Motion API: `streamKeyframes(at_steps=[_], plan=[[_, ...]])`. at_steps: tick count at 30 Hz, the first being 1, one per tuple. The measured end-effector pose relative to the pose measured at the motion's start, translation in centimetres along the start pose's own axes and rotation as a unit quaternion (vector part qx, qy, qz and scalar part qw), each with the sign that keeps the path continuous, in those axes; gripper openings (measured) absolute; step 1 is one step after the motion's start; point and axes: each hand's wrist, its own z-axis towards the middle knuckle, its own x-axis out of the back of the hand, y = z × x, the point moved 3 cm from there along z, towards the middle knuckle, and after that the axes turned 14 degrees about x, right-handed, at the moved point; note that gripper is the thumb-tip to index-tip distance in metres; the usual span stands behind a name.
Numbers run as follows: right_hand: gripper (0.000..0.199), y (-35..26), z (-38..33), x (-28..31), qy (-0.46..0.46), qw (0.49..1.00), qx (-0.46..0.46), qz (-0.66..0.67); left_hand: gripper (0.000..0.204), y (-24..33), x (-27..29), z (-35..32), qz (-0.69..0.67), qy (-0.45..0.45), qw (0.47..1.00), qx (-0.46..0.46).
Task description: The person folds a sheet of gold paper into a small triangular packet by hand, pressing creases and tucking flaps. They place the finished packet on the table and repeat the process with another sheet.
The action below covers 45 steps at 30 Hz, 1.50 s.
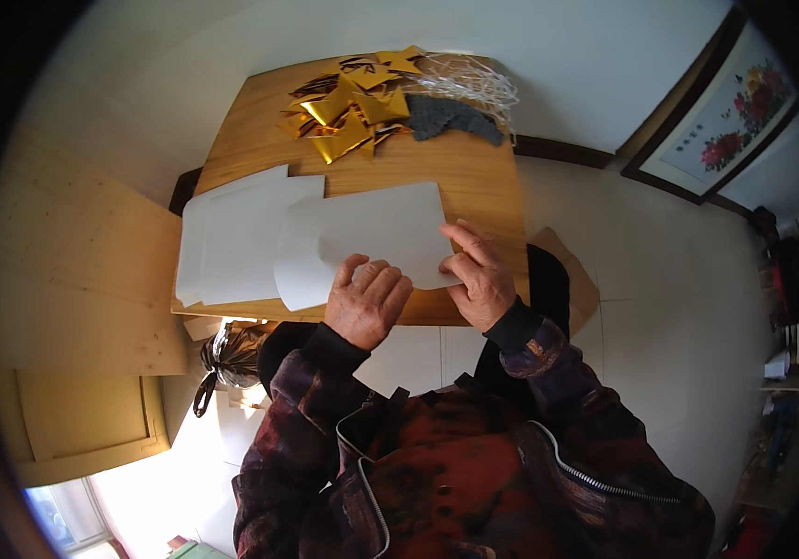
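Note:
A white paper sheet (385,224) lies on the wooden table in front of me, its left part slightly raised and curved. My left hand (369,300) is at its near edge, fingers curled down over the paper; the fingertips are partly hidden. At the sheet's right edge is my right hand (479,275), with fingers bent and apart, their tips touching the paper. Left of this sheet, and partly under it, several more white sheets (232,238) are stacked unevenly.
Gold foil stars (348,107) pile up at the far side of the wooden table (372,170). Beside them lie a dark grey cloth (451,118) and a tangle of white strings (469,79). A black plastic bag (230,354) sits below the table's near left corner.

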Motion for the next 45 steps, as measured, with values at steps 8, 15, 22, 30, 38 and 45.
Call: streamKeyframes(at_steps=[8,15,22,30,38,45], plan=[[0.017,2.1,-7.3,3.9,-0.066,0.997,-0.027,-0.023,0.047,2.2,-4.9,-3.8,0.015,-0.155,0.986,0.052],[0.015,2.7,-9.1,3.6,-0.078,0.990,-0.068,0.093,0.037,-2.3,-4.3,-5.8,0.028,-0.149,0.980,0.125],[0.009,3.5,-9.2,3.9,-0.114,0.973,-0.094,0.174,0.046,-3.2,-4.6,-4.8,0.021,-0.172,0.978,0.119],[0.007,4.0,-8.7,4.4,-0.139,0.960,-0.108,0.219,0.036,-2.5,-2.8,-6.0,-0.083,-0.148,0.976,0.139],[0.015,4.8,-8.5,5.2,-0.079,0.906,-0.229,0.347,0.007,-3.3,-0.7,-6.7,-0.353,-0.222,0.826,0.380],[0.016,7.5,-7.4,4.8,0.005,0.924,-0.279,0.262,0.009,-6.1,-4.3,-5.4,-0.394,-0.162,0.742,0.518]])
